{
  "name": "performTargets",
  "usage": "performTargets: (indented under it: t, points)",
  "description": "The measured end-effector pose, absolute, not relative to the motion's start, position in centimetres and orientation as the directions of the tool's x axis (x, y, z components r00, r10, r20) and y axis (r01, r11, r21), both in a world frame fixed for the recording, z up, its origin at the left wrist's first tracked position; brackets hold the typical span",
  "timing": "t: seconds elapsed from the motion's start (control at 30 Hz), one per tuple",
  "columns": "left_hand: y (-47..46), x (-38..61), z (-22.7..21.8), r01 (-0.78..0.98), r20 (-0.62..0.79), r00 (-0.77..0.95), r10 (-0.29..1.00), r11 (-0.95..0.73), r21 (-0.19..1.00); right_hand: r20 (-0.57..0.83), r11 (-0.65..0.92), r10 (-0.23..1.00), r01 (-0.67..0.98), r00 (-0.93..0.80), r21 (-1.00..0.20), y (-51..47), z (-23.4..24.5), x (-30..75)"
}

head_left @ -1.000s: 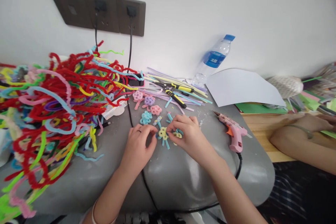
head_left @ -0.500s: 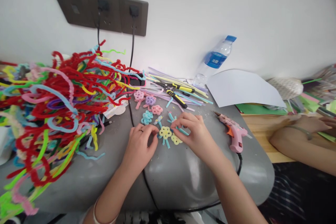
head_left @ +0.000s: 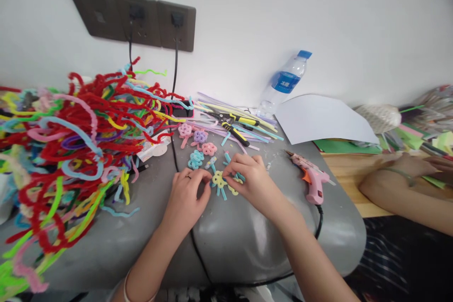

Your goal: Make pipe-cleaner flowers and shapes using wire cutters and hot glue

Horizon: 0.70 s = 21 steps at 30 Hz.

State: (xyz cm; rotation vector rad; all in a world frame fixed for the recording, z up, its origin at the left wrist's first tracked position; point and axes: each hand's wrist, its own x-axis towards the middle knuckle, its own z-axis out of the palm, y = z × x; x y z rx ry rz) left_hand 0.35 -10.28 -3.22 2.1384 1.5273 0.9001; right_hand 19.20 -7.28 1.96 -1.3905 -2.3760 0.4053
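Note:
A small yellow flower-shaped knot of pipe cleaner (head_left: 218, 180) with light-blue stems lies on the grey rounded surface (head_left: 240, 240). My left hand (head_left: 184, 197) rests with curled fingers just left of it, fingertips touching its edge. My right hand (head_left: 252, 181) pinches the knot from the right, fingers closed over it and over a second yellow knot (head_left: 232, 191) beneath. More finished knots lie just beyond: pink (head_left: 184, 130), purple (head_left: 200, 137), pink-red (head_left: 209, 149) and blue (head_left: 196, 159).
A big tangle of coloured pipe cleaners (head_left: 71, 137) fills the left. Straight pipe cleaners and yellow-black pliers (head_left: 233, 133) lie behind, a pink glue gun (head_left: 311, 180) to the right, a water bottle (head_left: 283, 82), white paper (head_left: 323, 120). Another person's arm (head_left: 399, 188) rests at right.
My right hand lifted off the yellow knots half a second ago, then came back down and closed on them again. The left hand stayed put.

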Motion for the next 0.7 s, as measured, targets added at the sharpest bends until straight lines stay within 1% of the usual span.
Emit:
performTargets:
  t: [0.3, 0.53, 0.7]
  points:
    - [-10.29, 0.35, -3.03, 0.698, 0.276, 0.218, 0.936, -0.347, 0.626, 0.148, 0.494, 0.866, 0.777, -0.477, -0.391, -6.87, 1.91, 18.75]
    - [-10.26, 0.32, -3.01, 0.686, 0.277, 0.217, 0.936, -0.348, 0.639, 0.154, 0.462, 0.883, 0.769, -0.443, -0.442, -6.84, 2.55, 19.20]
    - [-10.25, 0.32, -3.01, 0.681, 0.267, 0.214, 0.940, -0.339, 0.649, 0.117, 0.455, 0.882, 0.763, -0.456, -0.459, -6.77, 2.46, 19.24]
